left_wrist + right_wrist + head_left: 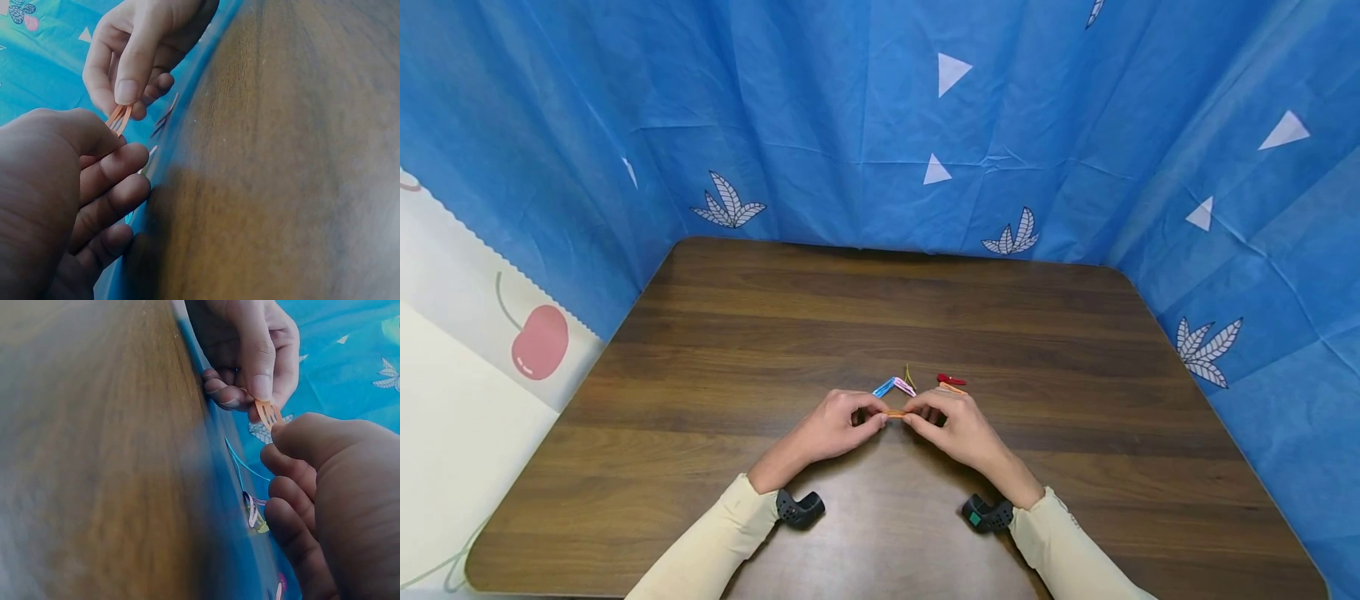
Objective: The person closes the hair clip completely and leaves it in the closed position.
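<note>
Left hand (835,427) and right hand (953,427) each pinch one end of an orange snap hair clip (896,414) over the desk (880,317). I judge that a slipping pinch or uneven pull could flick it among the blue clip (883,388) and pink clip (904,387) just beyond. Its long axis runs crosswise between the hands; with both ends covered, I can't tell where the tip points.

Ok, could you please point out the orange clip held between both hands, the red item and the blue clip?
Orange clip (269,414), right wrist view: its slotted middle.
Red item (951,380), head view: its middle.
Blue clip (884,387), head view: middle of its visible length.
</note>
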A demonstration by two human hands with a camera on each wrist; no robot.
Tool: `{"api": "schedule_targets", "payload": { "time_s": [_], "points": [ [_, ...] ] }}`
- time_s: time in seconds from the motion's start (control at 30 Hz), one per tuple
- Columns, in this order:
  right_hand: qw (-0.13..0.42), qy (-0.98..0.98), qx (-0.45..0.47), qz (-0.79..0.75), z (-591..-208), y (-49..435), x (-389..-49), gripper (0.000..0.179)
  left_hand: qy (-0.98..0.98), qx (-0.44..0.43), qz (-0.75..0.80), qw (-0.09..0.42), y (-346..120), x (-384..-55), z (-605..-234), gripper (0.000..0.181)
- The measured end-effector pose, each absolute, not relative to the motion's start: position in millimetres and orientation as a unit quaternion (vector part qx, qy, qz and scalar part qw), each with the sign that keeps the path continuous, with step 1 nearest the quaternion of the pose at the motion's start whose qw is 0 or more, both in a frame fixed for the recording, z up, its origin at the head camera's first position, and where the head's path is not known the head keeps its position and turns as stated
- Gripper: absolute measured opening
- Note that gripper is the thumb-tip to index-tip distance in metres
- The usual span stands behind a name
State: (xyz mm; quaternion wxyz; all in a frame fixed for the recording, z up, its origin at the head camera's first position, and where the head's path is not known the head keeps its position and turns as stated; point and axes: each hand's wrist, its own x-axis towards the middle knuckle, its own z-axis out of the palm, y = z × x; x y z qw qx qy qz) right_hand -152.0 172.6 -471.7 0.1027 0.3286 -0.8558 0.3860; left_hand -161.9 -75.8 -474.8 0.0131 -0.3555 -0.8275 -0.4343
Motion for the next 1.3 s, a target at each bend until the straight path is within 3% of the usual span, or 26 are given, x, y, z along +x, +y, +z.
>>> {"api": "schedule_targets", "payload": {
  "time_s": [1.3],
  "points": [
    [0.052, -0.86, 0.318, 0.395, -470.9, 171.8, -152.9, 0.009, -0.821, -0.378, -0.427, 0.006, -77.8, -162.2, -476.2, 0.009]
  ]
}}
